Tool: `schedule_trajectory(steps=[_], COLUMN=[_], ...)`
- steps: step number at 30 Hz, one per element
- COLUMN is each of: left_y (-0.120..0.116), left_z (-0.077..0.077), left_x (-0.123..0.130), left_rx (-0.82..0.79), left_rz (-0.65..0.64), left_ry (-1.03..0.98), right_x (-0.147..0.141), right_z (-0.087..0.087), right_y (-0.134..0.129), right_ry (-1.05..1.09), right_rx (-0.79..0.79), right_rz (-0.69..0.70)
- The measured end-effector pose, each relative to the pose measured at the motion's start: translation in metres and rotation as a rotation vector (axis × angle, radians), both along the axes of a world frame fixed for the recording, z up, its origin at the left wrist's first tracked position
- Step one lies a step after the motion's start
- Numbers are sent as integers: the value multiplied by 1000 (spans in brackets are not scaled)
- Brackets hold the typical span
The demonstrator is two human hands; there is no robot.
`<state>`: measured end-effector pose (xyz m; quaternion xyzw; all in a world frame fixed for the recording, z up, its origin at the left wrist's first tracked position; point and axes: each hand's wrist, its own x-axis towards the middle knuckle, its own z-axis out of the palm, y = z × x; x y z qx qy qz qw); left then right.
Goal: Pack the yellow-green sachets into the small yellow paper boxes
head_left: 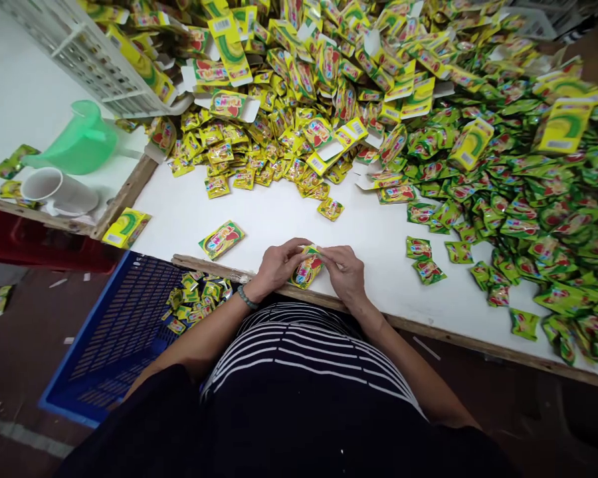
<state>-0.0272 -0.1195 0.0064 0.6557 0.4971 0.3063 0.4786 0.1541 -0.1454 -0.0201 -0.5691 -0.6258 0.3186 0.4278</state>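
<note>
A small yellow and green box [306, 269] is held between both hands at the table's front edge. My left hand [278, 264] has its fingers closed on the left and top of it. My right hand [345, 269] pinches its upper right corner. Another such box [222, 239] lies flat on the white table [274, 211], left of my hands. A single yellow sachet [330, 209] lies just beyond them. Behind it spreads a heap of yellow sachets [264, 143] mixed with boxes, and to the right a heap of green sachets [523, 199].
A blue crate [107, 332] with sachets inside stands below the table edge at left. A white plastic basket [99, 56], a green scoop [82, 143] and a white mug [62, 189] are at the upper left. One yellow box [126, 228] rests near the wooden corner.
</note>
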Motion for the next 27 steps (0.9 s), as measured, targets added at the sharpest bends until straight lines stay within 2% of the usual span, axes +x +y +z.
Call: schedule_trajectory(steps=[5, 7, 9, 11, 13, 16, 18, 20, 23, 27], left_y=[1, 5, 13, 25, 38, 55, 65, 78, 103, 134], left_z=[1, 10, 27, 50, 71, 86, 83, 73, 52, 20], left_x=[0, -8, -24, -48, -71, -83, -70, -41, 12, 72], left_rx=[7, 23, 51, 70, 75, 222, 285, 255, 153, 130], left_rz=[21, 49, 137, 308, 416, 391, 328, 264, 222, 181], left_ry=[32, 90, 255, 556, 851, 949, 892, 841, 790, 716], right_x=[-8, -10, -6, 10, 36, 87, 121, 148, 176, 186], right_z=[8, 9, 7, 4, 2, 4, 10, 15, 13, -2], right_y=[8, 15, 27, 46, 71, 110, 126, 127, 104, 58], right_ry=[-60, -74, -74, -67, -49, -60, -200, -355, -462, -634], right_rx=[-1, 9, 35, 50, 24, -37, -93, -191, -294, -361], right_rz=[77, 162, 190, 93, -104, -449, -619, -650, -583, -492])
